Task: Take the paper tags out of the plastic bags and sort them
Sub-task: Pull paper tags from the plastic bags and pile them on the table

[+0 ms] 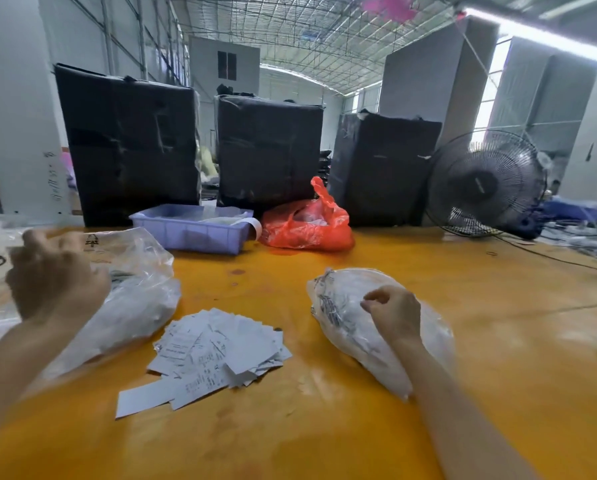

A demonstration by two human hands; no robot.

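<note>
A loose pile of white printed paper tags [214, 351] lies on the orange table [325, 427] between my arms. To its right sits a clear plastic bag [352, 327] stuffed with white tags; my right hand [394, 313] rests on top of it, fingers curled and pinching the plastic. On the left lies a larger crumpled clear bag [134, 292]. My left hand [52, 275] is raised above that bag's left side, blurred, fingers curled; whether it holds the plastic cannot be seen.
At the back of the table stand a lilac plastic tray [189, 230] with papers, a red plastic bag [307, 223], three black-wrapped bales [269, 150] and a black fan [484, 185] with its cable trailing right.
</note>
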